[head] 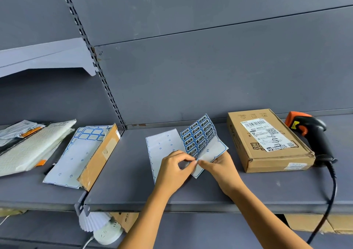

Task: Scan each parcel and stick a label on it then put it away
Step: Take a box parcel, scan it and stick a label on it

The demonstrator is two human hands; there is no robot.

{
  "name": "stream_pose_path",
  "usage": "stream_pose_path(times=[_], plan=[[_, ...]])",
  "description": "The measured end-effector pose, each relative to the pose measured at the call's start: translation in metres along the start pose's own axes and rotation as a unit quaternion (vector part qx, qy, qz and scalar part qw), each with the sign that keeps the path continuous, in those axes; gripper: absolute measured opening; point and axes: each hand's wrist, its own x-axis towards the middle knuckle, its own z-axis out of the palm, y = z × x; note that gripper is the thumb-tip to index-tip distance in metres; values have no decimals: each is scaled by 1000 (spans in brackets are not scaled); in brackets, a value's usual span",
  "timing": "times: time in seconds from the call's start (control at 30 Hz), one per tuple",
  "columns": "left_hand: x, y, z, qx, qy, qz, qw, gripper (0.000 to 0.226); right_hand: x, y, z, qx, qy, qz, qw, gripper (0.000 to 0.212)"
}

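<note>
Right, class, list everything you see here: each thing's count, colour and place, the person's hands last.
label sheet: one, blue and white, mid-shelf, in both hands
empty sheet: one, white, flat, left of label sheet
parcel: one, brown, right on shelf
scanner: one, black and orange, right of parcel
second sheet: one, mostly white, left, on cardboard box
cardboard box: one, brown, left on shelf
padded mailers: at least two, white, far left
shelf: one, grey, bearing all above
power strip: one, white, below shelf
left hand: one, pinching label sheet's lower edge
right hand: one, holding label sheet
</note>
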Motion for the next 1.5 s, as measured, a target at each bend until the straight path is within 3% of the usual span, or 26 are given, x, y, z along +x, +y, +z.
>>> stream_pose_path(times=[0.47, 0.67, 0.9, 1.03, 1.5], plan=[[-2, 3, 0, 42, 21, 13, 999, 10, 1, 5, 2, -47, 4, 19, 999, 53], [-1, 5, -5, -11, 11, -67, 998, 13, 0, 4, 1, -46, 18, 28, 998, 37], [1, 5, -8, -63, 25, -135, 988, 27, 3, 5, 2, -35, 48, 38, 997, 30], [3, 2, -7, -106, 34, -168, 980, 21, 3, 4, 1, -28, 50, 36, 998, 31], [4, -1, -9, -141, 83, -199, 966, 22, 3, 3, 1, -13, 60, 34, 998, 30]])
